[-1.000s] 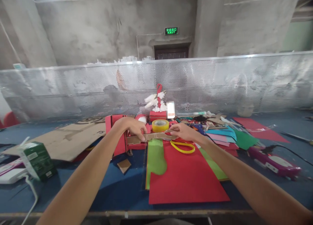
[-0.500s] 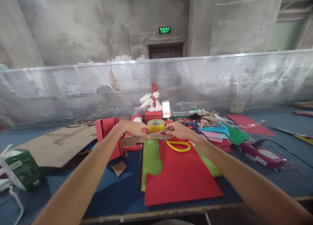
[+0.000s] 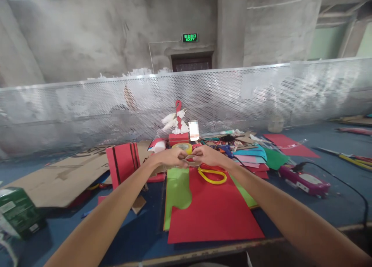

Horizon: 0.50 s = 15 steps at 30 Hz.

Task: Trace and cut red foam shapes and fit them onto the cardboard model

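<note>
Clock positions take the cardboard strip (image 3: 191,162) as centre, with twelve o'clock pointing away from the person. The strip is located between the two hands, just above the far edge of the sheets on the desk (image 3: 139,238). The left hand (image 3: 173,157) grips it from the nine o'clock side; the right hand (image 3: 207,155) pinches it at three o'clock. The section between the hands is curved. The tape roll (image 3: 187,149) sits just beyond at eleven o'clock. The yellow handle (image 3: 215,182) lies at four o'clock on the red sheet (image 3: 215,212), which partly covers the green sheet (image 3: 176,187) at seven o'clock. The striped red panel (image 3: 124,163) stands at nine o'clock.
</note>
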Available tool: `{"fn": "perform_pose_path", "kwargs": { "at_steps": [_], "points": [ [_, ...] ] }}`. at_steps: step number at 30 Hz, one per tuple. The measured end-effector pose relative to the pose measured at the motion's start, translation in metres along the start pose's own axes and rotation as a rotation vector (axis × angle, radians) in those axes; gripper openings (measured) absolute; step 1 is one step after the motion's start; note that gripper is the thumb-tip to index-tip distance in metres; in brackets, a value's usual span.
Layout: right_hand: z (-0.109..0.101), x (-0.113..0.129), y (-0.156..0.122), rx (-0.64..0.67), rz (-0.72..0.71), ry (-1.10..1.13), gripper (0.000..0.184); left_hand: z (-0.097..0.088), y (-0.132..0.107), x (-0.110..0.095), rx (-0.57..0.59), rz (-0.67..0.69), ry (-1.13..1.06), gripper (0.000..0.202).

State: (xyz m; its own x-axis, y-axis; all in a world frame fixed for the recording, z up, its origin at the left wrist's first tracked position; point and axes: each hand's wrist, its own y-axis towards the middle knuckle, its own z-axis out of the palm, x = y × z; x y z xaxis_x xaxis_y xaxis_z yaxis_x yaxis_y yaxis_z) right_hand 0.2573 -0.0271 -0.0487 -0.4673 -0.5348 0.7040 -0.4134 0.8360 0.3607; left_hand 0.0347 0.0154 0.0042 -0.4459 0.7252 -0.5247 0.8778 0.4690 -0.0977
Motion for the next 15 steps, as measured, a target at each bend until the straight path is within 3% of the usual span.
{"fn": "perform_pose_path", "kwargs": {
  "at_steps": [4, 8, 15],
  "points": [
    [0.0002, -0.0039, 0.0015, -0.017, 0.005, 0.032, 0.022, -0.0011, -0.0005, 0.0028, -0.018, -0.030, -0.043, 0.025],
    [-0.0003, -0.0066, 0.0027, -0.019, 0.007, 0.061, 0.022, -0.0032, 0.0009, 0.0045, -0.052, -0.004, -0.020, 0.034],
    [-0.0011, -0.0054, 0.0039, -0.044, 0.016, 0.058, 0.018, -0.0044, 0.0017, 0.0073, 0.008, -0.020, -0.179, 0.026]
  ]
}}
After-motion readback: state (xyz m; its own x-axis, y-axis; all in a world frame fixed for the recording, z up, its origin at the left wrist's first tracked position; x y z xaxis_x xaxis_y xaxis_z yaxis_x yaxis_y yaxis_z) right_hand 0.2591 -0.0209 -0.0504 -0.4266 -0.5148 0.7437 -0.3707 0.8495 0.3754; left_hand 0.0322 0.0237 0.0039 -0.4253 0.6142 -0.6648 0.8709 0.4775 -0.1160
